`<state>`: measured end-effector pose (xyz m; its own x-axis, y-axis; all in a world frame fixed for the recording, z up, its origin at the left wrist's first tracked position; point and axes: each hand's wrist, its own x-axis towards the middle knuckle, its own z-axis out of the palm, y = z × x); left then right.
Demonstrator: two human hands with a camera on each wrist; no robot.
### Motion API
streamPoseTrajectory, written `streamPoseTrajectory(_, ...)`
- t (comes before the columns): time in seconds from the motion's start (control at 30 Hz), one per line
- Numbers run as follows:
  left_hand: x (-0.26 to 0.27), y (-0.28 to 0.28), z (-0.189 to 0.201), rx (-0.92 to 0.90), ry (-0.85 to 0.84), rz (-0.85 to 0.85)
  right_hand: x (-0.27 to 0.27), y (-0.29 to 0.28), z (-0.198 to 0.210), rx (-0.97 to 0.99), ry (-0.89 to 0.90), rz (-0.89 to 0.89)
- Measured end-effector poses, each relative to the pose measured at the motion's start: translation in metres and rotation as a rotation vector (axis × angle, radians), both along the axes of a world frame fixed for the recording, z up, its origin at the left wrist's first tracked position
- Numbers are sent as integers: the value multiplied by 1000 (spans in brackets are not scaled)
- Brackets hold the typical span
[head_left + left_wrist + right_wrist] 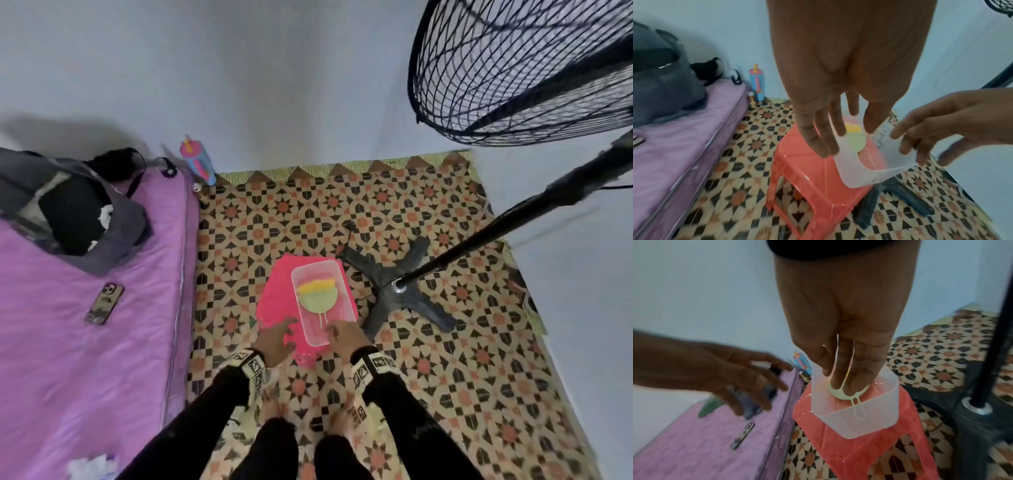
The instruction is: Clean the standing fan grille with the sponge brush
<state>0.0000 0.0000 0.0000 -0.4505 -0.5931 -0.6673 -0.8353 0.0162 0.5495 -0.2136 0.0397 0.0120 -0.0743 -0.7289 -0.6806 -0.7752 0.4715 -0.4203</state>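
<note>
Head view: sponge brush [318,296] lies in a clear tub [337,274] on the pink stool [274,301], handle toward the person. Right hand [344,337], nearer, reaches in with loose fingers; left hand [275,339] hovers open, holding nothing.

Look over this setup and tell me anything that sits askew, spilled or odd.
The clear tub holding the sponge brush sits on the pink stool, off-centre toward its right edge, with its near end over the stool's edge. The fan grille looks tipped downward. No spill is visible.
</note>
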Motion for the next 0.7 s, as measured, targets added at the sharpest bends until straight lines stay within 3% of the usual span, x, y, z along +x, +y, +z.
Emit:
streamPoseTrajectory(0.1, -22, -36, -30, -144, -21, 5, 7, -38, -62, -15, 130, 40)
streamPoseTrajectory(0.2, -32, -66, -55, -298, -123, -26, 15, -60, -90, 59, 253, 89)
streamPoseTrajectory(0.4, -37, -85, -73, -306, -66, -84, 27, -61, -133, 37, 400, 159)
streamPoseTrajectory(0.53, -35, -90, -73, -299, -99, -120, 31, -60, -122, 27, 425, 197)
streamPoseTrajectory(0.7, -32, -88, -31, -289, -15, -144, 20, -55, -49, -94, 414, 189)
